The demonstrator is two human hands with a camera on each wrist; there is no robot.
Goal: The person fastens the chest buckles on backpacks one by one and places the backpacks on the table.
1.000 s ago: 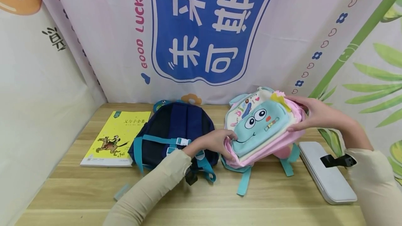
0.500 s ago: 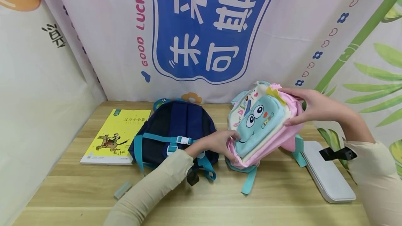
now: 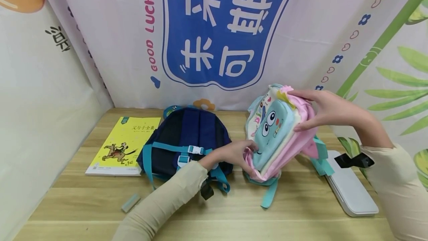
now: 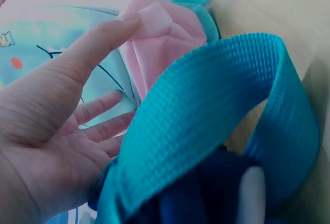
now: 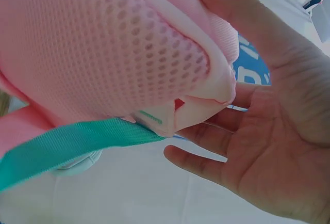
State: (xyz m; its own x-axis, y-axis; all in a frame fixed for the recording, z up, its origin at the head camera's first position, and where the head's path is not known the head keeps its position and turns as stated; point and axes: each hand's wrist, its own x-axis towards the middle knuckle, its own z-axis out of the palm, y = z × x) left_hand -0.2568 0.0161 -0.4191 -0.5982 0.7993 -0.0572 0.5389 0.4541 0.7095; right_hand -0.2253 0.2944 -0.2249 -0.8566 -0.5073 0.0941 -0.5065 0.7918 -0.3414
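I have tipped the pink backpack up steeper than a moment ago; its top has risen and swung toward 11 o'clock while its bottom has stayed on the surface at right of centre. Its long axis now runs from the bottom at 7 o'clock up to the top at 1 o'clock, with the blue cartoon face turned toward 9 o'clock. My left hand presses the lower edge of the face with nearly straight fingers, thumb on the pink fabric. My right hand clasps the top, thumb in front and fingers behind. The right wrist view alone shows the pink mesh back panel and a teal strap; the left wrist view shows another teal strap of the navy backpack lying at 9 o'clock.
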